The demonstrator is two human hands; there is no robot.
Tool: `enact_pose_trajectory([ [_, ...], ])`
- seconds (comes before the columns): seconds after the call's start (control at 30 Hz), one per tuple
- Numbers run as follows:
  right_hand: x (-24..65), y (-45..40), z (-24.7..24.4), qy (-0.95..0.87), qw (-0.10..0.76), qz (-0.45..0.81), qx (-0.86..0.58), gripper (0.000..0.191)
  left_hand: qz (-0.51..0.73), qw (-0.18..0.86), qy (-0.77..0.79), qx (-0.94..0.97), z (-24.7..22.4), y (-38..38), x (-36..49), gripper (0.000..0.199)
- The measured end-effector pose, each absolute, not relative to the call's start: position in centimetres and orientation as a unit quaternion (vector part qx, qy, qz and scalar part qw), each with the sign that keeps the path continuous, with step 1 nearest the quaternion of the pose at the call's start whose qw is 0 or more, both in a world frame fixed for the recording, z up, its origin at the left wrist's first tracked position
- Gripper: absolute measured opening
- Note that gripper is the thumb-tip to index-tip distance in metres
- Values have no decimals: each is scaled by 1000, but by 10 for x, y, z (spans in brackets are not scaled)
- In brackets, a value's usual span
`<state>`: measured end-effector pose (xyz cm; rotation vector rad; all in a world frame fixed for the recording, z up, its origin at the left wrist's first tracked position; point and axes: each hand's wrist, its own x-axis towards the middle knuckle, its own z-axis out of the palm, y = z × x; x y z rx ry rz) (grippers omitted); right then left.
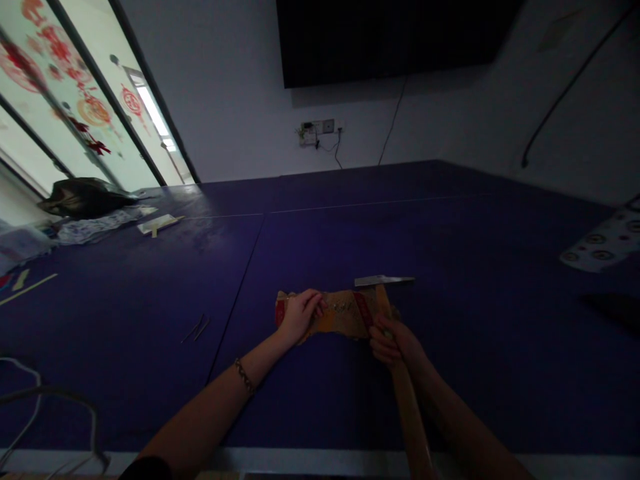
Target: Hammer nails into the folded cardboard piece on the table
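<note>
My right hand is wrapped round the wooden handle of a hammer, whose narrow metal head lies crosswise beyond my fingers. A torn piece of brown cardboard with red ends is spread on the dark blue table. On its left part rests my left hand, fingers curled together; whether something small is between them is hidden. Small things too tiny to make out dot the middle of the cardboard. Two thin nail-like pieces lie on the table left of my left hand.
A black bag and a white tray are at the far left. Pale cables curl at the near left. At the right edge lies a patterned white object, with a dark item below it. A wall with sockets stands behind.
</note>
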<state>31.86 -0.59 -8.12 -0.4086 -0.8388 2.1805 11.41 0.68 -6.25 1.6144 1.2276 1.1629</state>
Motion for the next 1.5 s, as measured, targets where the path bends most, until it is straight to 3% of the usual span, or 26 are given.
enact_pose_trajectory([
  [0.3,320,-7,-86,-322,335,868,-177,34,415,416,486,646,-65,12,111,23],
  [0.67,320,-9,-83,-301,315,886,-157,32,390,306,496,712,-54,7,125,26],
  [0.9,320,-9,-84,-292,308,892,-156,34,387,351,522,674,-69,10,122,20],
  [1.5,320,-12,-78,-294,313,881,-200,35,332,188,520,764,-64,-3,129,14],
])
